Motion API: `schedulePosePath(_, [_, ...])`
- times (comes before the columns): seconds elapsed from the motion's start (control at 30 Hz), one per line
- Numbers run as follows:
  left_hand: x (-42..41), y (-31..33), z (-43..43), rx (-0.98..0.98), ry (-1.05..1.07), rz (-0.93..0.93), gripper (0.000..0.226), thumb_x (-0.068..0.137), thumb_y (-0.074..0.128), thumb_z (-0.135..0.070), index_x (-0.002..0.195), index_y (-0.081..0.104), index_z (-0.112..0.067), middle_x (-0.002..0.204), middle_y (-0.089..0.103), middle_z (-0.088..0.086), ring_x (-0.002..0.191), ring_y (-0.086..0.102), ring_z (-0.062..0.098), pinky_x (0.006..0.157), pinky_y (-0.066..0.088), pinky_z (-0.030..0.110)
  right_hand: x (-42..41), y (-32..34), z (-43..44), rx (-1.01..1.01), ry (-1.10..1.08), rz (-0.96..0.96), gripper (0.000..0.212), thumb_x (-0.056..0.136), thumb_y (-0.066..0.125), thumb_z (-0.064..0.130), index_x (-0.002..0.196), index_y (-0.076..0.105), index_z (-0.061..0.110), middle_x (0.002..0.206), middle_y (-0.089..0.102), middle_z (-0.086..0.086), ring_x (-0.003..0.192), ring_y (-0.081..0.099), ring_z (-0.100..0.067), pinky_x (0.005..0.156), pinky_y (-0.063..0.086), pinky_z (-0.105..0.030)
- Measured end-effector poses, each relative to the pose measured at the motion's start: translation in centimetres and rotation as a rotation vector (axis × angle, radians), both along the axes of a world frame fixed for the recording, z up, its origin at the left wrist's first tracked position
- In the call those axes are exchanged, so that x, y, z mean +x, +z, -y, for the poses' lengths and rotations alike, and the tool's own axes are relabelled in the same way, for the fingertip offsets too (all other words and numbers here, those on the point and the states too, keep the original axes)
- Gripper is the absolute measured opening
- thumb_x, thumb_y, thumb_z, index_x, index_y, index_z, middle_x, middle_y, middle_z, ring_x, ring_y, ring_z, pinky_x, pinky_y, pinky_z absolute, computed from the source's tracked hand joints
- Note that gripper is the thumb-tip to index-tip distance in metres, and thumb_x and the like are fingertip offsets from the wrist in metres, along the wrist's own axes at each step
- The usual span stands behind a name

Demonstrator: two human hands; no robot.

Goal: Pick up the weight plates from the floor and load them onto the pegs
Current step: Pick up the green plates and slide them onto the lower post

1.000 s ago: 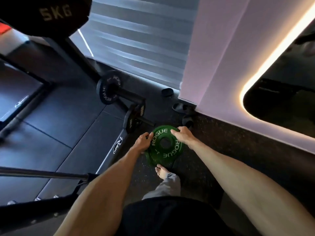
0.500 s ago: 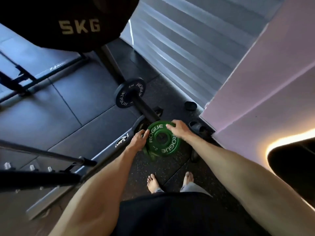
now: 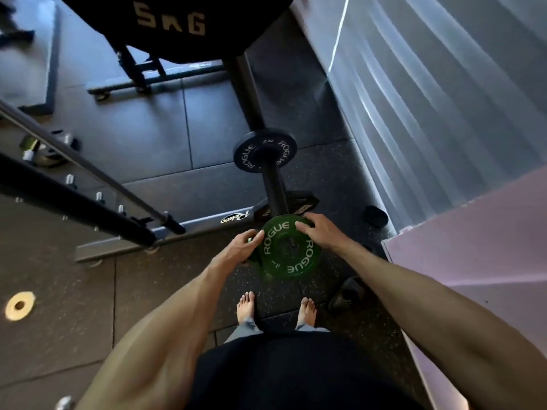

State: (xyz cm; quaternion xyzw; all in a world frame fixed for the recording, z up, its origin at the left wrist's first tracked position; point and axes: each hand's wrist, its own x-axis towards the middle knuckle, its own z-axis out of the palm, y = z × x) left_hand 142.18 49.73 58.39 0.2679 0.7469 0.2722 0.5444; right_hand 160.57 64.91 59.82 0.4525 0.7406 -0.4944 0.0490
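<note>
A green ROGUE weight plate [image 3: 291,250] hangs in front of me, held at both edges. My left hand [image 3: 242,245] grips its left rim and my right hand [image 3: 318,229] grips its upper right rim. The plate's centre hole sits at the near end of a black peg [image 3: 275,189] on the rack. A small black ROGUE plate [image 3: 264,155] rides further up the same peg. A large black 5 KG plate [image 3: 177,25] hangs higher on the rack, at the top of the view.
A barbell [image 3: 88,170] runs diagonally across the left. A small gold plate [image 3: 19,305] lies on the rubber floor at far left. A pink wall [image 3: 473,232] and striped blind stand close on the right. My bare feet [image 3: 245,306] stand below the plate.
The green plate has travelled from near the floor up to the end of the peg, both hands still on it. My view has swung so the peg points straight at me.
</note>
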Motion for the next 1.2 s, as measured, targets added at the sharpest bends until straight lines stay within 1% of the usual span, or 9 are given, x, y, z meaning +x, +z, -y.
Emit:
schedulePosePath(0.07, [0.4, -0.1, 0.4, -0.006, 0.079, 0.068, 0.035, 0.095, 0.050, -0.054, 0.107, 0.062, -0.023, 0.108, 0.069, 0.010, 0.094, 0.066, 0.021, 0.083, 0.056, 0.043, -0.4, 0.6, -1.0, -0.014, 0.076, -0.029, 0.029, 0.098, 0.057, 0.035, 0.106, 0.066, 0.009, 0.098, 0.071, -0.007, 0.090, 0.068, -0.021, 0.083, 0.053, -0.037])
schedulePosePath(0.27, [1.2, 1.6, 0.1, 0.044, 0.323, 0.093, 0.036, 0.096, 0.046, -0.056, 0.105, 0.061, -0.025, 0.097, 0.069, 0.003, 0.083, 0.065, 0.017, 0.068, 0.049, 0.031, -2.7, 1.3, -3.1, 0.075, 0.215, -0.124, 0.019, 0.098, 0.058, 0.032, 0.095, 0.062, 0.014, 0.088, 0.066, -0.001, 0.084, 0.064, -0.017, 0.075, 0.045, -0.032])
schedulePosePath(0.4, [1.2, 1.7, -1.0, 0.082, 0.475, 0.069, 0.047, 0.099, 0.036, -0.056, 0.128, 0.056, -0.024, 0.115, 0.065, 0.003, 0.103, 0.060, 0.021, 0.082, 0.050, 0.039, -4.4, 1.5, -3.6, 0.135, 0.258, -0.172, 0.018, 0.098, 0.058, 0.032, 0.092, 0.059, 0.015, 0.086, 0.068, -0.001, 0.083, 0.065, -0.019, 0.076, 0.050, -0.038])
schedulePosePath(0.5, [1.3, 1.4, -1.5, 0.099, 0.527, 0.013, 0.043, 0.101, 0.035, -0.053, 0.123, 0.057, -0.025, 0.115, 0.064, 0.004, 0.107, 0.058, 0.023, 0.088, 0.051, 0.043, -5.0, 1.5, -3.6, 0.197, 0.292, -0.190, 0.018, 0.098, 0.057, 0.031, 0.089, 0.055, 0.016, 0.079, 0.066, -0.001, 0.075, 0.064, -0.019, 0.069, 0.048, -0.036])
schedulePosePath(0.7, [1.6, -1.0, -1.9, 0.039, 0.515, -0.219, 0.020, 0.099, 0.049, -0.038, 0.087, 0.058, -0.025, 0.087, 0.065, 0.001, 0.095, 0.065, 0.028, 0.086, 0.055, 0.044, -4.4, 1.6, -3.6, 0.480, 0.386, -0.186, 0.017, 0.097, 0.058, 0.032, 0.091, 0.050, 0.018, 0.075, 0.065, 0.000, 0.069, 0.063, -0.022, 0.064, 0.047, -0.035])
schedulePosePath(0.8, [1.5, -1.4, -1.9, -0.011, 0.502, -0.263, 0.011, 0.096, 0.051, -0.019, 0.090, 0.060, -0.020, 0.093, 0.066, 0.005, 0.092, 0.063, 0.025, 0.076, 0.049, 0.032, -4.7, 1.6, -3.8, 0.595, 0.421, -0.201, 0.019, 0.097, 0.058, 0.034, 0.094, 0.050, 0.017, 0.080, 0.065, 0.000, 0.071, 0.063, -0.023, 0.064, 0.049, -0.035])
schedulePosePath(0.9, [1.1, -1.5, -1.9, -0.050, 0.402, -0.297, 0.024, 0.090, 0.043, -0.006, 0.098, 0.061, -0.020, 0.094, 0.065, 0.006, 0.092, 0.063, 0.026, 0.072, 0.045, 0.028, -5.3, 1.4, -4.0, 0.703, 0.455, -0.211, 0.021, 0.097, 0.057, 0.036, 0.100, 0.053, 0.016, 0.086, 0.065, -0.001, 0.073, 0.064, -0.023, 0.063, 0.047, -0.033])
schedulePosePath(1.1, [0.7, -1.1, -1.3, -0.056, 0.320, -0.332, 0.050, 0.092, 0.041, -0.007, 0.137, 0.036, -0.026, 0.106, 0.065, 0.016, 0.091, 0.063, 0.029, 0.081, 0.053, 0.040, -7.9, 1.0, -5.7, 0.838, 0.405, -0.205, 0.019, 0.096, 0.061, 0.032, 0.104, 0.058, 0.015, 0.094, 0.059, -0.003, 0.078, 0.065, -0.024, 0.069, 0.054, -0.037])
schedulePosePath(1.2, [0.3, -1.1, -0.9, -0.137, 0.303, -0.346, 0.039, 0.095, 0.043, -0.015, 0.133, 0.037, -0.007, 0.115, 0.061, 0.020, 0.103, 0.061, 0.034, 0.089, 0.051, 0.045, -10.6, 1.0, -7.7, 0.856, 0.304, -0.165, 0.017, 0.095, 0.062, 0.027, 0.106, 0.062, 0.014, 0.102, 0.061, -0.008, 0.090, 0.064, -0.028, 0.080, 0.054, -0.044])
